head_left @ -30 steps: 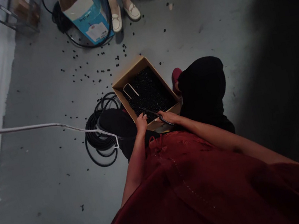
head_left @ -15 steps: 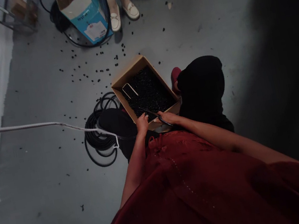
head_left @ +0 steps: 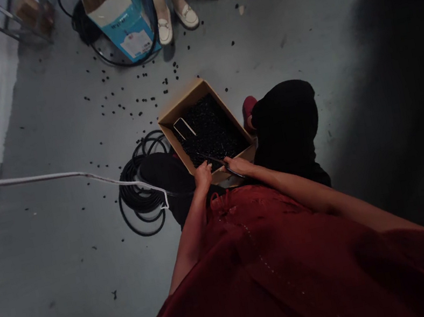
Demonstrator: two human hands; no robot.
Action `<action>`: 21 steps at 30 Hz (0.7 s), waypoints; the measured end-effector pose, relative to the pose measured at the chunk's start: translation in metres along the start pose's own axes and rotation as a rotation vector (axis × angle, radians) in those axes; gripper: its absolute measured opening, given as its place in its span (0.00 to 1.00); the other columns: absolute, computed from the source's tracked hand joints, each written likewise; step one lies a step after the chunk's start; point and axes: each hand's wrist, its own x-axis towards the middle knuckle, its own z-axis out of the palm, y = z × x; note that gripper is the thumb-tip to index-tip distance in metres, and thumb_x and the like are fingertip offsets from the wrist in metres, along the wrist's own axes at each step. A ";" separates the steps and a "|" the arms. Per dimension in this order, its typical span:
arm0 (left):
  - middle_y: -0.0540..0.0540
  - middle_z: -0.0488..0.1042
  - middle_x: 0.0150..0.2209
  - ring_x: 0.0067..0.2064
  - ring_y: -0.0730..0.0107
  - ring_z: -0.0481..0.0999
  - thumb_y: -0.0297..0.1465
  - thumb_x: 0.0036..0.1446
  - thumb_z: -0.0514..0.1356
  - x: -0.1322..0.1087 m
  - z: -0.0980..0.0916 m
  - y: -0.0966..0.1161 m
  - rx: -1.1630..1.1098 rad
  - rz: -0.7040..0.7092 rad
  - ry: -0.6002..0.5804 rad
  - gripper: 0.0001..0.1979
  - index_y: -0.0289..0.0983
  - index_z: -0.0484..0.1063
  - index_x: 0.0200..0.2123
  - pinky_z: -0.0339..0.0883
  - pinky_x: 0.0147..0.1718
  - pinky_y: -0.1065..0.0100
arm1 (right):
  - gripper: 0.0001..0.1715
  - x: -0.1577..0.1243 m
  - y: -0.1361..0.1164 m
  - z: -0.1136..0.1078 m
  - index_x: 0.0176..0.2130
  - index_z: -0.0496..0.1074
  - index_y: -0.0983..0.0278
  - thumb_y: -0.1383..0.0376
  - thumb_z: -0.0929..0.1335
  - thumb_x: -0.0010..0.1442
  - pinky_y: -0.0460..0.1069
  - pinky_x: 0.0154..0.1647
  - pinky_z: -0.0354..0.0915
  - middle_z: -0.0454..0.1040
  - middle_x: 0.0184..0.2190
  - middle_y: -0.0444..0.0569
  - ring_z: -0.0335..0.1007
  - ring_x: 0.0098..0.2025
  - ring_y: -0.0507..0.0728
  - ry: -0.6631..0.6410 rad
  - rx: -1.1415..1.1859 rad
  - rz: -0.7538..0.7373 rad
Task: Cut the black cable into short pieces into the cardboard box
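Head view, right hand: the person's right hand (head_left: 238, 166) is wrapped around the handles of a pair of black scissors (head_left: 219, 161), the blades slanting up-left over the box.
Left hand: the left hand (head_left: 202, 175) sits at the box's near-left edge, just beside the scissors; whether its fingers pinch anything cannot be told at this size.
Cardboard box: the open cardboard box (head_left: 190, 98) is on the floor between the person's knees, tilted in the view.
Box contents: small black pieces (head_left: 213, 120) cover its bottom, with a pale-edged rectangular object (head_left: 189, 127) near the left wall.
Left knee: a coiled black cable (head_left: 129, 189) lies beside it; a white cord (head_left: 75, 175) crosses above the coil.
Beyond the box: black bits (head_left: 146, 100) dot the floor; another person's white loafers (head_left: 165, 31) stand beside a blue-and-white carton (head_left: 123, 29).
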 end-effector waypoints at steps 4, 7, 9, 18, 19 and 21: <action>0.40 0.80 0.41 0.43 0.63 0.77 0.31 0.65 0.51 0.001 0.002 0.000 0.022 -0.003 -0.019 0.15 0.35 0.76 0.46 0.63 0.41 0.70 | 0.28 -0.001 0.000 0.001 0.55 0.65 0.62 0.48 0.59 0.64 0.52 0.43 0.64 0.75 0.48 0.62 0.73 0.50 0.66 0.008 -0.041 0.035; 0.39 0.79 0.41 0.44 0.63 0.77 0.31 0.65 0.51 0.002 0.003 0.000 0.036 -0.006 -0.037 0.15 0.35 0.76 0.45 0.62 0.41 0.70 | 0.26 0.000 0.000 0.002 0.55 0.65 0.61 0.50 0.60 0.64 0.53 0.44 0.65 0.76 0.48 0.62 0.73 0.50 0.67 0.013 -0.061 0.041; 0.39 0.79 0.42 0.44 0.63 0.76 0.31 0.65 0.51 0.002 0.004 0.000 0.034 -0.012 -0.046 0.15 0.35 0.76 0.45 0.61 0.40 0.70 | 0.26 -0.001 0.000 0.002 0.55 0.65 0.61 0.51 0.60 0.64 0.55 0.45 0.65 0.76 0.47 0.62 0.73 0.50 0.67 0.012 -0.074 0.044; 0.40 0.79 0.40 0.42 0.65 0.76 0.30 0.64 0.51 0.000 -0.001 0.003 0.029 -0.039 -0.052 0.14 0.36 0.76 0.43 0.61 0.39 0.70 | 0.25 -0.003 -0.003 0.001 0.56 0.67 0.61 0.54 0.60 0.64 0.56 0.45 0.65 0.76 0.47 0.62 0.73 0.50 0.68 0.051 -0.118 0.057; 0.40 0.79 0.40 0.42 0.64 0.76 0.30 0.64 0.51 -0.001 -0.001 0.004 0.024 -0.039 -0.053 0.14 0.36 0.76 0.43 0.61 0.40 0.70 | 0.25 -0.003 -0.002 0.000 0.55 0.67 0.60 0.53 0.60 0.64 0.56 0.45 0.66 0.76 0.47 0.62 0.73 0.50 0.68 0.057 -0.115 0.062; 0.41 0.79 0.41 0.43 0.64 0.76 0.31 0.64 0.51 -0.002 -0.003 0.006 0.017 -0.046 -0.054 0.14 0.36 0.76 0.44 0.62 0.40 0.70 | 0.26 -0.003 -0.001 -0.002 0.55 0.68 0.60 0.51 0.59 0.64 0.55 0.44 0.66 0.76 0.47 0.61 0.73 0.49 0.68 0.072 -0.098 0.076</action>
